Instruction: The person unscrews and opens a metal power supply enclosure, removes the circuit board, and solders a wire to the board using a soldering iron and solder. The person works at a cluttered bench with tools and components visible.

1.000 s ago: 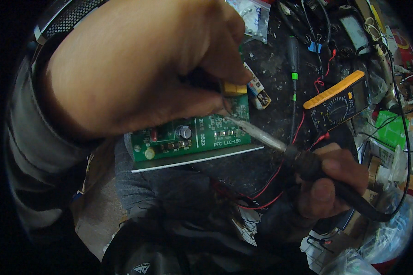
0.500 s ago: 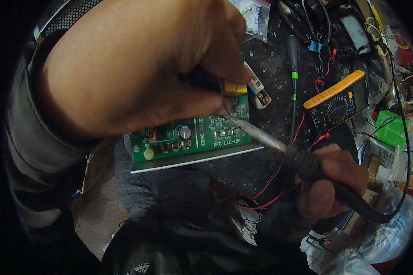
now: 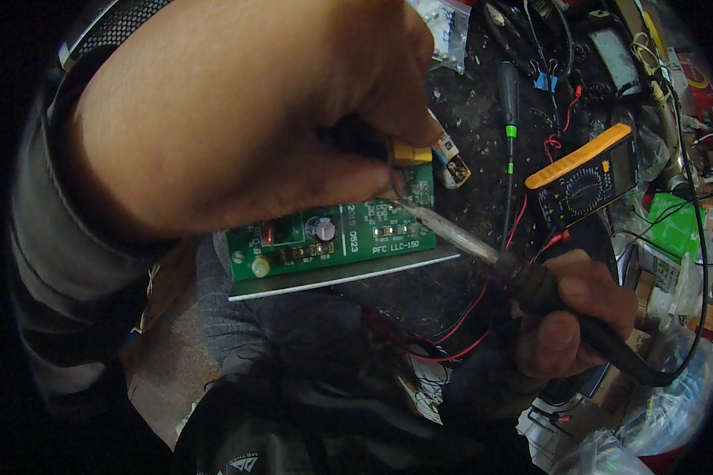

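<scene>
My right hand (image 3: 574, 317) is wrapped round the dark handle of a soldering iron (image 3: 471, 241). Its tip reaches the face of a green circuit board (image 3: 356, 249), close to my left fingertips. My left hand (image 3: 325, 134) arches over the board with thumb and fingers pinched. From that pinch a thin dark curved piece (image 3: 391, 170) points down to the iron's tip; its kind I cannot make out. The board carries a round capacitor (image 3: 322, 229), small resistors and a yellow block (image 3: 412, 155), and has a metal strip (image 3: 341, 277) along its near edge. My left hand hides much of it.
On the dark worktop lie a green-and-black screwdriver (image 3: 510, 103), an orange-edged multimeter (image 3: 586, 170) with red leads, and a small printed box (image 3: 453, 168). A plastic bag (image 3: 444, 36) is at the back. Cables, a green packet (image 3: 675, 226) and clear bags crowd the right.
The board and my left hand have shifted very slightly to the right. The soldering iron stays at nearly the same spot, still in my right hand.
</scene>
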Available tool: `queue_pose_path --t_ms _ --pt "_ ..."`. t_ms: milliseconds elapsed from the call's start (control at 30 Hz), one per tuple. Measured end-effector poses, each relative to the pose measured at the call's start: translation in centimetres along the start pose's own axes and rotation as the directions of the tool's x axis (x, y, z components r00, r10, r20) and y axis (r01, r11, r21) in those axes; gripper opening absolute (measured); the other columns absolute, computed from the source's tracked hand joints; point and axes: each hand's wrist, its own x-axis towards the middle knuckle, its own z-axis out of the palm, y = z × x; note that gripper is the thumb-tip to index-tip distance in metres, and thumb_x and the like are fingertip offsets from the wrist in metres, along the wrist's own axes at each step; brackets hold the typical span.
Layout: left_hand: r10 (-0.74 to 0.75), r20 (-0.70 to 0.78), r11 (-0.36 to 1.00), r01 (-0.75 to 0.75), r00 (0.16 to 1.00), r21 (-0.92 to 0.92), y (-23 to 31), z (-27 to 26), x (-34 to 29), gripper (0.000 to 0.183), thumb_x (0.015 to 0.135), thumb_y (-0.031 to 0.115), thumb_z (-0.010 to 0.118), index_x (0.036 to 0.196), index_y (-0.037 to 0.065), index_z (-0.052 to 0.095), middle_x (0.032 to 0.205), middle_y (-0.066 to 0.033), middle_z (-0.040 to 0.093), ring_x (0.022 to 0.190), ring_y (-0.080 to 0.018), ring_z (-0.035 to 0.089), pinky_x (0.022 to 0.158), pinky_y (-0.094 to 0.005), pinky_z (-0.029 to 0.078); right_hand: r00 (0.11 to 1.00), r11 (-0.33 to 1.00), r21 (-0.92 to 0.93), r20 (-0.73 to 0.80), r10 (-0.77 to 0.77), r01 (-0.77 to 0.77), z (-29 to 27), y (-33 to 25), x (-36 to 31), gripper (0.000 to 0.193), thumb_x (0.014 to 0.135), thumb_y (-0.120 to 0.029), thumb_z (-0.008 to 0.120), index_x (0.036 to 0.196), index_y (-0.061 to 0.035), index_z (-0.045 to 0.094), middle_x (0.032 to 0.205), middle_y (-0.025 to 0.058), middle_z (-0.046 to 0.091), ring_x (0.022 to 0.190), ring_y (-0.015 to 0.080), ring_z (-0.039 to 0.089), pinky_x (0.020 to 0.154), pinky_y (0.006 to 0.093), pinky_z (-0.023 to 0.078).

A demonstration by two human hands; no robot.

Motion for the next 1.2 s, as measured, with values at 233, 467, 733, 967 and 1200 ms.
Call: queue_pose_path --t_ms 233,467,733,967,1200 --pt "0.025 -0.003 1.000 -0.025 1.000 -0.013 -0.33 0.14 -0.07 0.035 0.075 0.008 0.081 0.108 0.001 0.074 0.081 -0.0089 0.060 0.065 -0.0177 0.061 0.053 -0.0312 0.044 1.000 1.000 -0.014 -0.017 0.003 -0.003 0.23 -0.12 -0.06 0.034 0.081 -0.010 0.078 0.101 0.0046 0.056 0.080 0.0101 0.061 0.056 0.0176 0.057 0.050 0.0317 0.046" --pt "0.031 -0.005 0.999 -0.031 0.999 -0.020 -0.30 0.08 0.01 0.035 0.076 0.011 0.081 0.109 0.002 0.074 0.079 -0.0072 0.059 0.063 -0.0167 0.057 0.052 -0.0305 0.041 1.000 0.999 0.038 0.002 -0.021 0.021 -0.08 0.18 -0.05 0.035 0.081 -0.009 0.078 0.102 0.0060 0.056 0.081 0.0115 0.062 0.056 0.0180 0.058 0.050 0.0318 0.046" --pt "-0.003 -0.008 1.000 0.003 1.000 0.011 -0.08 0.20 -0.05 0.034 0.076 0.012 0.082 0.108 0.002 0.074 0.079 -0.0064 0.058 0.063 -0.0163 0.056 0.052 -0.0309 0.040 1.000 1.000 -0.002 0.005 -0.020 0.020 -0.07 0.09 -0.09 0.034 0.081 -0.009 0.079 0.102 0.0061 0.056 0.082 0.0117 0.063 0.056 0.0182 0.058 0.049 0.0317 0.046" --pt "0.021 -0.016 0.999 -0.022 1.000 -0.030 -0.38 0.20 -0.05 0.032 0.077 0.011 0.080 0.107 0.001 0.074 0.079 -0.0078 0.059 0.063 -0.0173 0.058 0.052 -0.0310 0.041 1.000 0.999 -0.026 -0.010 -0.021 0.021 -0.01 0.08 0.00 0.034 0.081 -0.012 0.079 0.101 0.0049 0.057 0.081 0.0113 0.063 0.056 0.0181 0.058 0.049 0.0313 0.045" --pt "0.020 0.002 1.000 -0.020 1.000 -0.010 -0.39 0.04 -0.08 0.033 0.076 0.011 0.080 0.107 0.000 0.074 0.080 -0.0085 0.059 0.063 -0.0179 0.058 0.053 -0.0312 0.041 0.997 1.000 0.002 -0.066 0.026 -0.026 0.16 -0.10 -0.14 0.033 0.081 -0.012 0.079 0.101 0.0047 0.059 0.077 0.0102 0.062 0.055 0.0179 0.057 0.049 0.0318 0.044"
